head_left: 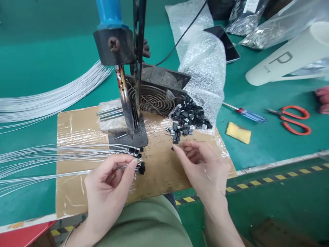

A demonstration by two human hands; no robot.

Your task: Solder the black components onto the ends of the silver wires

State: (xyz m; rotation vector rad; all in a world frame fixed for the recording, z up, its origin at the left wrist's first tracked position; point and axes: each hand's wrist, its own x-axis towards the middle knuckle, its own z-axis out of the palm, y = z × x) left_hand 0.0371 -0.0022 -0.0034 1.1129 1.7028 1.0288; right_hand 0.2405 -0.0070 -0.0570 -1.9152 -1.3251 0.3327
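Note:
My left hand point(110, 192) is closed, thumb and forefinger pinching thin white wire just behind several small black connectors point(141, 168). More white wires point(77, 156) with black ends lie beside it on the cardboard point(159, 171). At the right, my right hand point(203, 164) is by the near edge of a pile of small black connectors point(190, 113). Its thumb and forefinger are apart, the other fingers curled; a tiny dark piece is at the thumb tip. A soldering iron point(125, 103) with a blue handle points down between the hands, beyond them.
Behind the iron stands a dark fan point(154, 97) with a wire guard. Bubble wrap point(205, 65), a screwdriver point(249, 115), a yellow sponge point(238, 132) and red-handled scissors point(295, 118) lie at right. A bundle of white wires point(51, 101) lies at left.

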